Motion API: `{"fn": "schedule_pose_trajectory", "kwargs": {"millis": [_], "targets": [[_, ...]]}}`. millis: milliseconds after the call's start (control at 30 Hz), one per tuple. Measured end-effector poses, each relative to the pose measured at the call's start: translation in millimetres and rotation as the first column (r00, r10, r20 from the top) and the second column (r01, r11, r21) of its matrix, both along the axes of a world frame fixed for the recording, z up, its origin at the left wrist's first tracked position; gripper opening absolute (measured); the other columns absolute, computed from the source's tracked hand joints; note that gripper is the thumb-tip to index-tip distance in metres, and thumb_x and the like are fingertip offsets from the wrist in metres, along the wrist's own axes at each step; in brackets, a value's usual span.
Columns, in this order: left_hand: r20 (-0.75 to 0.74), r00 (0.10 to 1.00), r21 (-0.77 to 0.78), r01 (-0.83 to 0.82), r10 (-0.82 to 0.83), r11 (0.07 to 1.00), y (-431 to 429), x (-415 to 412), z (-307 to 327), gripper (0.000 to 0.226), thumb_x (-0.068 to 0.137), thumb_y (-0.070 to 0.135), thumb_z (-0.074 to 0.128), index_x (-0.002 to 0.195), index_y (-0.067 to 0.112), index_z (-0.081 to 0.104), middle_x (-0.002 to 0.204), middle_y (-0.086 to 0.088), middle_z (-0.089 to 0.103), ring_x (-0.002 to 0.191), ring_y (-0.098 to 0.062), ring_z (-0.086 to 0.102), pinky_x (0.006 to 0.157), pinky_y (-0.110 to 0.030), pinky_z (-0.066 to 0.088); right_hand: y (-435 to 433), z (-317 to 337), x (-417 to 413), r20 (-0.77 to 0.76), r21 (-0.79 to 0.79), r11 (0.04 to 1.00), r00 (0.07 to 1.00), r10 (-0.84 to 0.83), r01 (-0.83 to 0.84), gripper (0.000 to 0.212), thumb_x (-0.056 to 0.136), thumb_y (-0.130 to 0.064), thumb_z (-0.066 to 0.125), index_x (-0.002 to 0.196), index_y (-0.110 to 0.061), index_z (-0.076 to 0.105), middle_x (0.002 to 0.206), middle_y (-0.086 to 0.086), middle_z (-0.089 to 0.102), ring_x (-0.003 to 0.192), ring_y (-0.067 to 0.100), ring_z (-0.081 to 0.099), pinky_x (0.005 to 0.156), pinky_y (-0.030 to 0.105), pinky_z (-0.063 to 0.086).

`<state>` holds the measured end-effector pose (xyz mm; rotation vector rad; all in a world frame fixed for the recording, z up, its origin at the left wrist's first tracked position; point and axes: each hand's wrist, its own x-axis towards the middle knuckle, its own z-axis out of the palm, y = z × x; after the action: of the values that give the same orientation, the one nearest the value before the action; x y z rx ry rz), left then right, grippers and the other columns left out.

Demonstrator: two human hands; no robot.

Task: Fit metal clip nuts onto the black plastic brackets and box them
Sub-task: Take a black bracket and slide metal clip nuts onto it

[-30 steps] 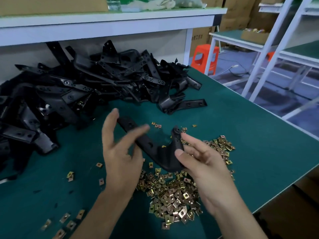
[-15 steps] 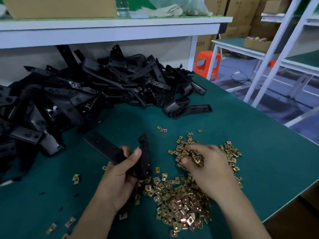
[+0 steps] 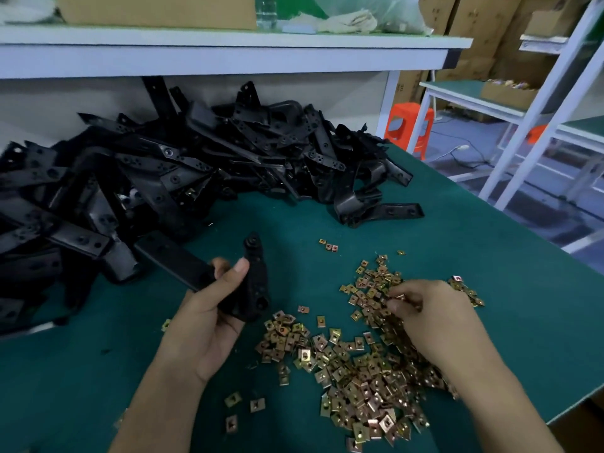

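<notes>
A black plastic bracket [image 3: 258, 286] is gripped in the left hand [image 3: 209, 325] just left of the centre of the view, the thumb being curled across its bend; one arm of it is pointed toward 12 o'clock and the other toward 10 o'clock. The right hand [image 3: 431, 318] is laid at 4 o'clock on the clip nuts [image 3: 353, 380], which are spread over the green tabletop [image 3: 474, 256] from 3 to 5 o'clock. Its fingers are curled down among them, but whether a nut is pinched cannot be told. A large heap of brackets [image 3: 163, 178] is piled at 10 o'clock under a white shelf [image 3: 228, 57]. An orange stool [image 3: 408, 125] is seen at 2 o'clock, beyond the tabletop.
</notes>
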<state>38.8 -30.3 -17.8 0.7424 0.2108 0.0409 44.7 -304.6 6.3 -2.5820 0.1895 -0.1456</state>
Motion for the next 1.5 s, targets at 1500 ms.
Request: {"fn": "schedule_pose_trajectory", "kwargs": {"millis": [1500], "targets": [[0.083, 0.997, 0.015, 0.007, -0.008, 1.000, 29, -3, -13, 0.032, 0.084, 0.013, 0.075, 0.069, 0.022, 0.049, 0.091, -0.004, 0.068, 0.086, -0.015, 0.072, 0.070, -0.025, 0.059, 132, 2, 54, 0.020, 0.961, 0.193, 0.743, 0.669, -0.200, 0.023, 0.078, -0.012, 0.069, 0.098, -0.013, 0.079, 0.080, -0.001, 0.069, 0.073, 0.008, 0.065, 0.067, 0.017, 0.054]]}}
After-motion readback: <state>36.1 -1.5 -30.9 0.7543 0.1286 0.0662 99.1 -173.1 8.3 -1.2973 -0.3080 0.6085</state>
